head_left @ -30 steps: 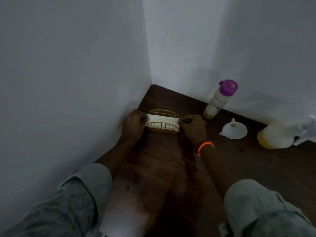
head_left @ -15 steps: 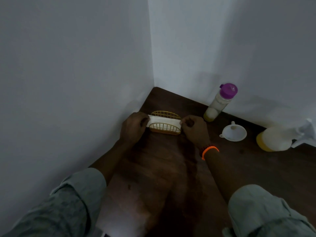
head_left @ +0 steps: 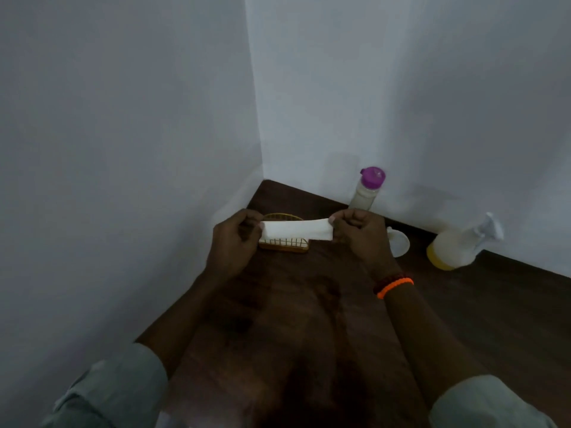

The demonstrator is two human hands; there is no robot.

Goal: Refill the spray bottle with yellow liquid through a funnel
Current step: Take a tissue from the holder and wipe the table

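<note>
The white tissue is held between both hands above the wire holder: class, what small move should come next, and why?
Probably lift the tissue clear of the wire holder. The left hand and right hand pinch its ends, while the funnel, spray bottle and purple-capped bottle stand untouched.

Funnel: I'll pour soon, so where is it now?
In the head view the funnel sits on the table right of centre, partly hidden behind the right hand, left of the spray bottle.
</note>
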